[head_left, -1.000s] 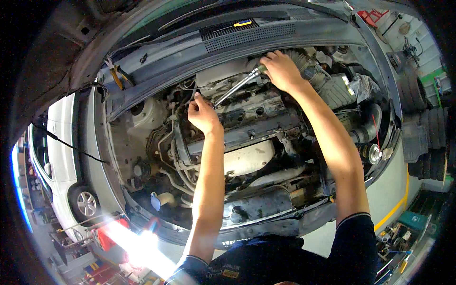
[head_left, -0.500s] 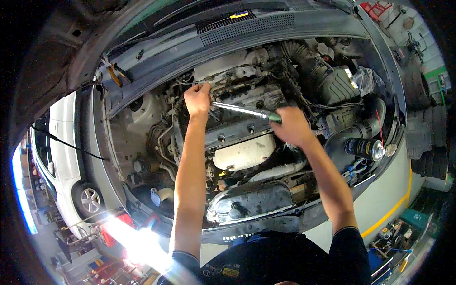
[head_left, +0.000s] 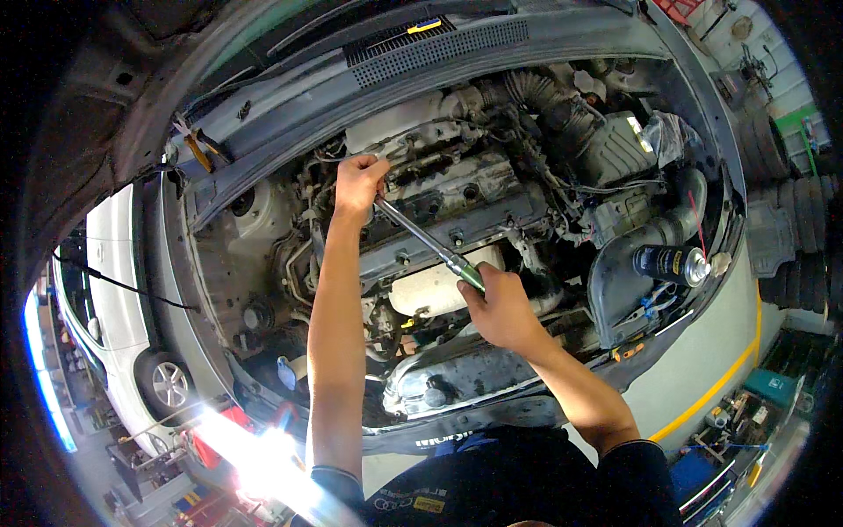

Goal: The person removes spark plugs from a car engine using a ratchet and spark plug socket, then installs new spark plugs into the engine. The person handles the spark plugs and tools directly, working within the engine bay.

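A long-handled ratchet wrench (head_left: 423, 237) with a chrome shaft and green grip lies aslant over the engine (head_left: 492, 211). My right hand (head_left: 505, 309) is wrapped around its green grip, above the pale heat shield (head_left: 421, 297). At the wrench's far end, my left hand (head_left: 358, 188) is closed around the head, near the left end of the engine's top. My fingers hide the head and whatever sits under it. Bolts and round holes show along the engine's top cover beside the shaft.
A spray can (head_left: 672, 265) with a red straw lies at the right of the bay. Pliers (head_left: 195, 147) rest at the left rear edge, and a yellow-handled tool (head_left: 425, 26) on the cowl grille. A bright lamp (head_left: 263, 461) glares at lower left, near a white car (head_left: 118, 281).
My right hand has swung the wrench's grip toward me and to the left. My left hand stays at the head. The whole view has shifted slightly.
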Demonstrator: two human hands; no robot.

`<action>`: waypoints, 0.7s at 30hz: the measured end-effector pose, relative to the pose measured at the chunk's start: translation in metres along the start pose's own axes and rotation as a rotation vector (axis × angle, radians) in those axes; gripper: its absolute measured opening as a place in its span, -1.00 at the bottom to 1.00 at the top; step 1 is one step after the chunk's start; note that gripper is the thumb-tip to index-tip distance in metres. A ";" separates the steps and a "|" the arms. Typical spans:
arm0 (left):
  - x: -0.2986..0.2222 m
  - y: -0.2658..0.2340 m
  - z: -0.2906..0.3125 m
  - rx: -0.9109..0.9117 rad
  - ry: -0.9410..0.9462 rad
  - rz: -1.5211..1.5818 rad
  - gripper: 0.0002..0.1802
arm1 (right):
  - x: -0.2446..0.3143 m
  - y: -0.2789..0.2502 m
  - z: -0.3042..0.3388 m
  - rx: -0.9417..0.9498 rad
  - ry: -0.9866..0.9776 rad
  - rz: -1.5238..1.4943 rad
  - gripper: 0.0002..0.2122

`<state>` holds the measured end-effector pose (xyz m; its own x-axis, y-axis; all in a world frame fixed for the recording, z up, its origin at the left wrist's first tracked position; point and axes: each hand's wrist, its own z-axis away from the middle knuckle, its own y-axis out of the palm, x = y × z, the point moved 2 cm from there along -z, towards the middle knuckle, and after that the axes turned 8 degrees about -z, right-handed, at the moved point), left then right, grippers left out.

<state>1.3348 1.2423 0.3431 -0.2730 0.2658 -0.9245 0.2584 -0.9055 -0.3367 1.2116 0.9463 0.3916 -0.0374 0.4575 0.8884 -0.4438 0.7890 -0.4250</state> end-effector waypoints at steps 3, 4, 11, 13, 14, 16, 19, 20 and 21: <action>-0.001 -0.001 0.000 0.036 0.013 0.010 -0.68 | 0.001 0.012 0.008 0.003 0.001 -0.044 -0.75; -0.001 -0.002 0.000 0.043 0.016 -0.002 -0.68 | 0.003 0.015 0.011 -0.008 -0.009 -0.055 -0.75; -0.005 -0.002 0.000 0.085 0.010 -0.040 -0.67 | 0.012 0.031 0.025 -0.049 -0.024 -0.119 -0.73; -0.006 -0.002 0.001 0.067 0.012 -0.007 -0.67 | 0.010 0.029 0.024 -0.031 0.003 -0.154 -0.73; -0.006 0.000 0.001 0.063 0.002 -0.006 -0.67 | 0.009 0.027 0.023 -0.033 -0.002 -0.133 -0.73; -0.006 0.001 0.001 0.072 0.023 -0.009 -0.67 | 0.006 0.026 0.022 -0.035 0.017 -0.118 -0.73; -0.004 0.001 0.000 0.096 0.027 -0.011 -0.68 | 0.006 0.028 0.023 -0.054 0.003 -0.154 -0.74; -0.003 0.000 -0.001 0.102 0.027 -0.018 -0.69 | 0.007 0.031 0.025 -0.050 -0.001 -0.148 -0.74; -0.002 -0.001 -0.002 0.110 0.041 -0.023 -0.69 | 0.007 0.033 0.027 -0.053 0.002 -0.142 -0.74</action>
<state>1.3367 1.2431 0.3452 -0.2392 0.2983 -0.9240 0.1490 -0.9291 -0.3385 1.1723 0.9649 0.3883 0.0246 0.3402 0.9400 -0.3968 0.8664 -0.3032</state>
